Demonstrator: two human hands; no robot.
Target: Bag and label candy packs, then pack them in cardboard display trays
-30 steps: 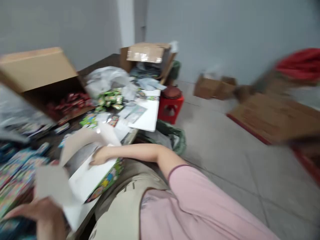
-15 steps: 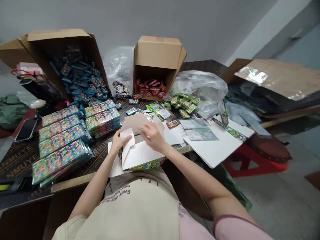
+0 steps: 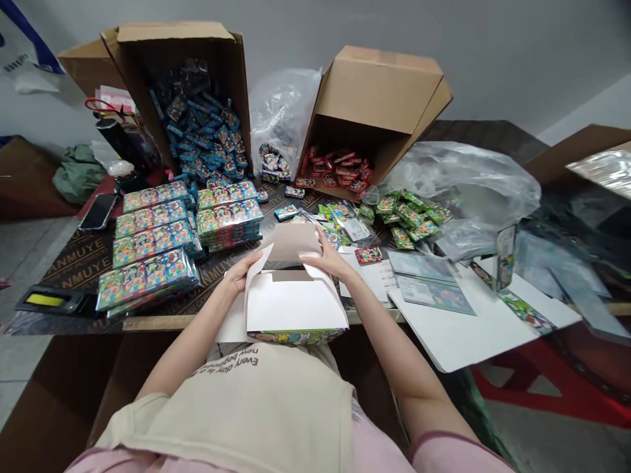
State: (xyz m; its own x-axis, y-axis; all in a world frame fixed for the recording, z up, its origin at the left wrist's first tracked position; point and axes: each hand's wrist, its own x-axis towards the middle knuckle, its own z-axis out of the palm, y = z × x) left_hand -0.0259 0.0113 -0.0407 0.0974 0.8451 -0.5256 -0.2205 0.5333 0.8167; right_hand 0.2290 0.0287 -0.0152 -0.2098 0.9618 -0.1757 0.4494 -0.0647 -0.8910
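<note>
A white-lined cardboard display box (image 3: 296, 305) with a colourful printed front edge stands at the table's front edge, close to my body, its flaps up. My left hand (image 3: 242, 270) grips the box's left side flap between thumb and fingers. On the other side, my right hand (image 3: 331, 257) is closed around the right side flap, thumb inside and fingers outside. The box's back flap (image 3: 296, 238) rises between the two hands. To the left lie stacks of wrapped, brightly printed packs (image 3: 229, 220). A small red pack (image 3: 369, 255) lies just right of my right hand.
Behind stand an open carton of blue packs (image 3: 207, 141) and a tilted carton of red packs (image 3: 340, 167). Green packs (image 3: 411, 217) lie by a clear plastic bag (image 3: 468, 171). Flat white card sheets (image 3: 453, 335) overhang the front right. A phone (image 3: 98, 211) lies far left.
My right hand has moved from above the box's middle to its right flap. The box has turned squarer to me, its flaps spread more upright. The view has shifted left.
</note>
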